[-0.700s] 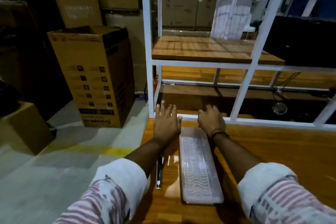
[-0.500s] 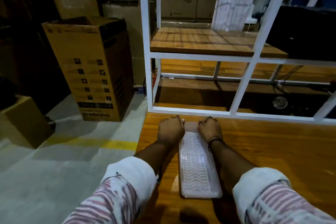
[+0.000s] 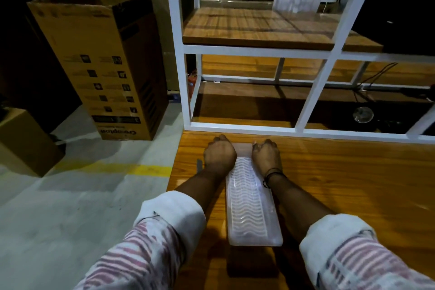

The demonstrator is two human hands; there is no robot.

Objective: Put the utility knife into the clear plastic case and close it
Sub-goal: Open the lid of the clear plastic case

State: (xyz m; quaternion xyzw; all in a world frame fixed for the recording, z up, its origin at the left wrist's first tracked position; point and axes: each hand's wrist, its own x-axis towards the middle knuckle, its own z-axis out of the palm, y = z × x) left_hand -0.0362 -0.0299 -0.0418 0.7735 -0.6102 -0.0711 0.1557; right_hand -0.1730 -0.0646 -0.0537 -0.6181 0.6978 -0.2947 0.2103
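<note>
A white metal rack (image 3: 313, 92) stands at the far edge of the wooden table (image 3: 341, 183), just beyond both hands, with one tall cardboard box (image 3: 98, 63) on the floor to the left. One clear plastic case (image 3: 249, 202) lies lengthwise on the table, lid down; its contents cannot be made out. The left hand (image 3: 219, 155) and right hand (image 3: 266, 156), fingers curled, grip its far end. A grey tip of the utility knife (image 3: 199, 164) shows left of the left hand.

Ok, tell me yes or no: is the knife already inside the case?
No: the utility knife lies on the table left of the closed clear plastic case, mostly hidden under the left hand.
</note>
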